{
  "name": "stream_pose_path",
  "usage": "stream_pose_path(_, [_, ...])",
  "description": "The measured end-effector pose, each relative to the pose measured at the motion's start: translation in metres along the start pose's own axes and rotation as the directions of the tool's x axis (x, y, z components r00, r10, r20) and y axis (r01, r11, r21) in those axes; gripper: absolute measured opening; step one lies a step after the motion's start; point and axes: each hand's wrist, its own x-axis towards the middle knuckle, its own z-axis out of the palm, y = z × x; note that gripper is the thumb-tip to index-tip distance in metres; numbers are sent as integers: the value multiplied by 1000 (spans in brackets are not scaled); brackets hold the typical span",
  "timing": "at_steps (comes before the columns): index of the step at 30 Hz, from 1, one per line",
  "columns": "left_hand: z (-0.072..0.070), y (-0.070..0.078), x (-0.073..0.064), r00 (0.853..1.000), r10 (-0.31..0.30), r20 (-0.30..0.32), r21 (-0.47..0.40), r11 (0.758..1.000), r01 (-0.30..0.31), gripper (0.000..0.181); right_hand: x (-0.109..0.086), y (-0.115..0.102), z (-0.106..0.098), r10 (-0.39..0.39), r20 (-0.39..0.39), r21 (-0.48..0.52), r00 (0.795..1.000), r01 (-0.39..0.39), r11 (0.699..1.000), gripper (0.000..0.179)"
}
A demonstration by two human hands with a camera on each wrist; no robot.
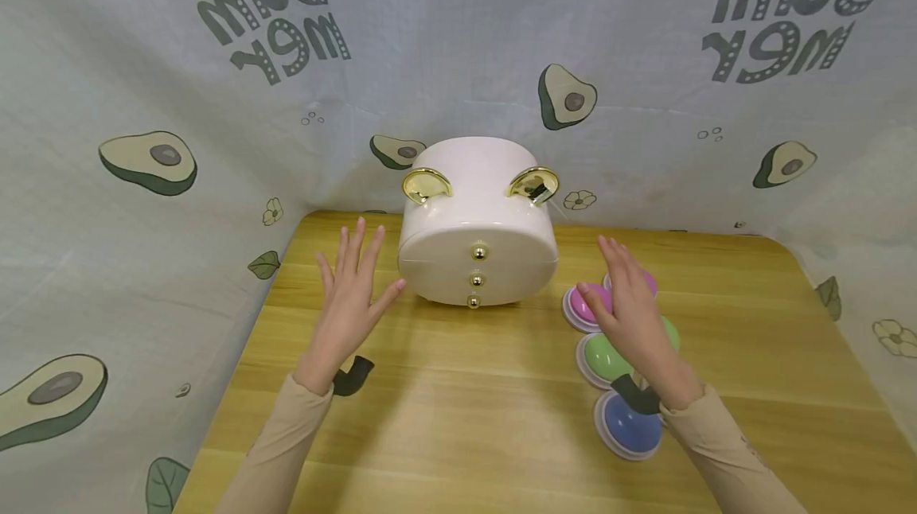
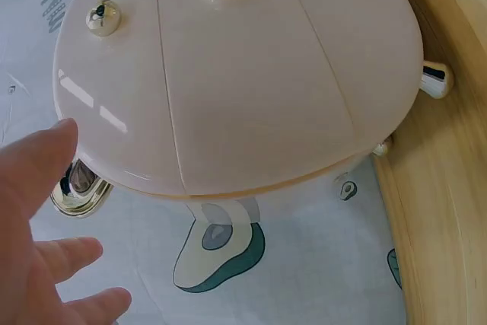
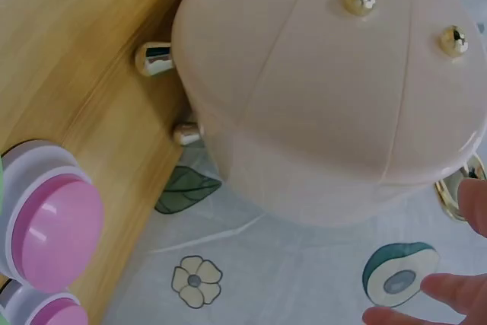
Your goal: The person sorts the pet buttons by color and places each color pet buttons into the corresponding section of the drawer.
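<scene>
A glossy pale storage box (image 1: 478, 204) with gold knobs, ear-shaped gold pieces and short gold feet stands at the back of the table. Left of it, my left hand (image 1: 347, 307) is held with fingers spread, the thumb close to the box's side. My right hand (image 1: 634, 323) is raised on the other side, fingers straight, over a group of domed push buttons. Pink (image 1: 589, 305), green (image 1: 604, 356) and blue (image 1: 633, 423) buttons show there on white bases, partly covered by the hand. Neither hand holds anything.
The wooden table (image 1: 458, 418) has rounded back corners. A pale cloth (image 1: 458, 36) printed with avocados and lettering hangs behind it and along the sides, close behind the box. In the right wrist view, a pink button (image 3: 59, 230) sits near the table's edge.
</scene>
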Motion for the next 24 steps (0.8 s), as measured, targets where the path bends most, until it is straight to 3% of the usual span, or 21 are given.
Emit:
stream_pose_path(6, [-3,0,7,997,57,-49,-130,989,-63,74,1,-8,-4,-30,-49,108,998,35,994,69])
stream_pose_path(12, [-5,-1,18,989,104,-103,-297,946,-130,70,3,-20,-6,-125,-146,213,981,154,965,65])
stream_pose_path(17, [-7,1,31,975,139,-175,-379,904,-197,70,7,-33,-7,-167,-147,379,975,211,901,70])
stream_pose_path(22, [-9,2,40,973,106,-204,-501,843,-197,73,9,-44,-8,-184,-75,548,980,195,813,71])
stream_pose_path(24, [-11,2,43,974,91,-208,-526,829,-190,73,10,-47,-9,-196,-48,600,979,185,778,71])
